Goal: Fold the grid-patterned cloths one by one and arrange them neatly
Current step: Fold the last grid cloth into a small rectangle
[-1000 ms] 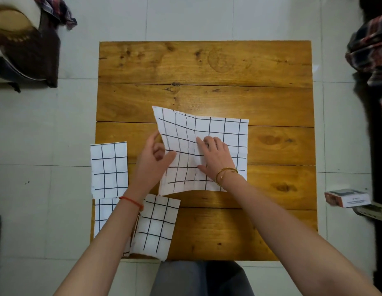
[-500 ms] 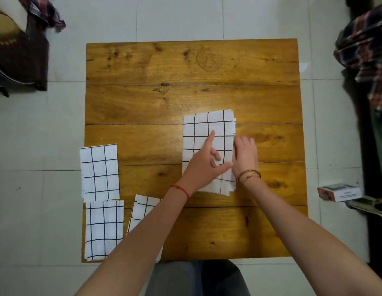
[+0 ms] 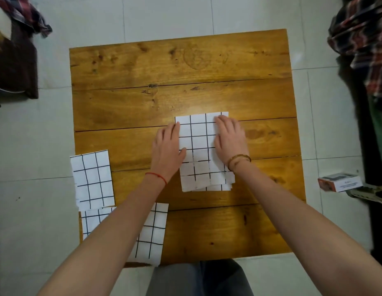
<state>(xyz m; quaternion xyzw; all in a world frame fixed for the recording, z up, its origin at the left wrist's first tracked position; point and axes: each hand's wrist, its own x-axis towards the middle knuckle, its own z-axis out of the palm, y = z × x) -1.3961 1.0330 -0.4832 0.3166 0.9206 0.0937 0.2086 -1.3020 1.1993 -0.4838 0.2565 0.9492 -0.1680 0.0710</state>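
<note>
The folded cloth lies mid-table, and both hands, left and right, press it with flat, released fingers. Smooth toward six o'clock, squaring the ragged near edges.

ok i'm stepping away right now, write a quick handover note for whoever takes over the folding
Left hand: open, flat along the left edge of the folded white black-grid cloth in the middle of the table.
Right hand: open, flat on that cloth's right side.
The wooden plank table also holds three folded grid cloths at its near left: one by the left edge, one nearer behind the left forearm, one beside it.
Done: three cloths folded and set aside; the middle one is folded, its near edges layered unevenly.
Left: flatten it, perhaps fold again, then place it with the others and tidy their alignment.
</note>
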